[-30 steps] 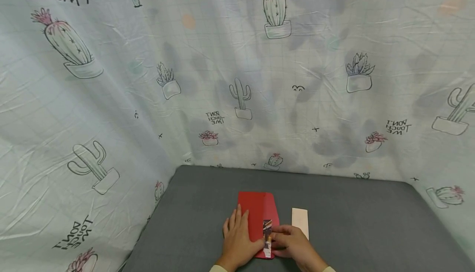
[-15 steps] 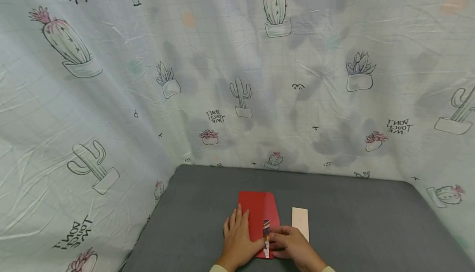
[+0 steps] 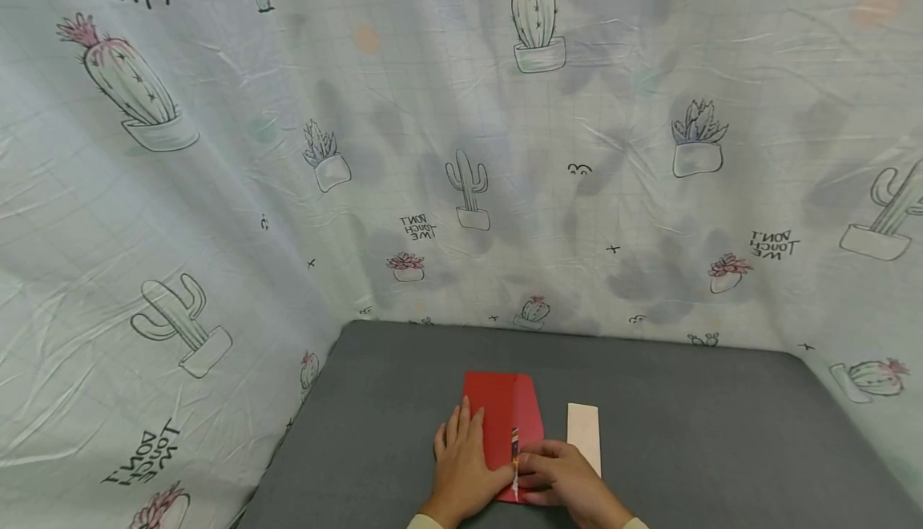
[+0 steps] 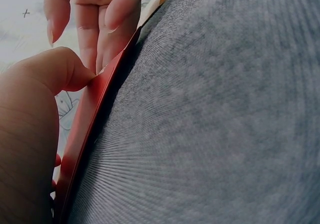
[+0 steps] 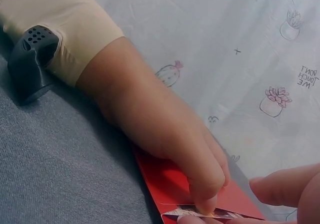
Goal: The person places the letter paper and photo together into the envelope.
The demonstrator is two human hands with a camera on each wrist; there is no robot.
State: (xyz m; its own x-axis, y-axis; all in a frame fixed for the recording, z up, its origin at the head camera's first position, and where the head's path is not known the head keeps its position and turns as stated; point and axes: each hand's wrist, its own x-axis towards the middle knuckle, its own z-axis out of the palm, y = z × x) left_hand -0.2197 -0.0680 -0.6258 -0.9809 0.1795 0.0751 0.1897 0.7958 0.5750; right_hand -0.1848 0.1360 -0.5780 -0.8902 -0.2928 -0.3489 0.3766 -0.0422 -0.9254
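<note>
Lying beneath flat left hand (image 3: 464,461), red envelope (image 3: 493,410), printed card (image 3: 515,441) mostly inside, against relaxed right hand (image 3: 566,477).

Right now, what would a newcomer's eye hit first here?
The red envelope, bright on the grey table, low in the head view. Next, the left hand lying on it and the right hand at its open side, a thin strip of printed card showing between them. Behind the table, a cactus-print curtain fills most of that view.
</note>
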